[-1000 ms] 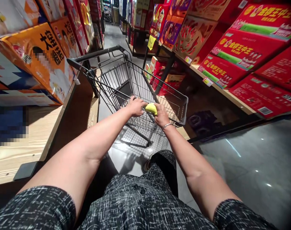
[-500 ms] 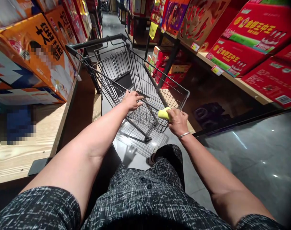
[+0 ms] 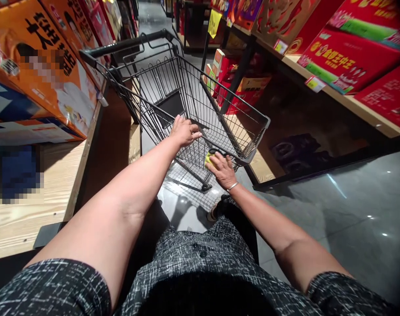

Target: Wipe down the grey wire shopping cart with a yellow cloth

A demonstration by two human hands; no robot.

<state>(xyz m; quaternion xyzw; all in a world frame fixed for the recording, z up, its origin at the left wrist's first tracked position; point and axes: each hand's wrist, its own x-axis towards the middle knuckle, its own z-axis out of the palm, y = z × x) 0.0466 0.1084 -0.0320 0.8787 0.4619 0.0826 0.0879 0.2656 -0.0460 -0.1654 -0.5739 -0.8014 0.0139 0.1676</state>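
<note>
Down from the shopping cart's rim comes the wiping, seemingly onto lower wires: left hand rests open-gripped on the cart's near rim, holding nothing; yellow cloth lies against the cart's near wall, pinned under the right hand's flat, open grip.

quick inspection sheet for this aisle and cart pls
surface: glossy grey floor, light glare
job's things: black wire cart; yellow cloth at its near end
clutter: boxes and a dark item under the right shelf
hands: left hand lies on the cart's rim, fingers out; right hand presses the yellow cloth on the wire
cables: nothing seen
surroundings: orange cartons left, red cartons right, wooden shelf lower left
</note>
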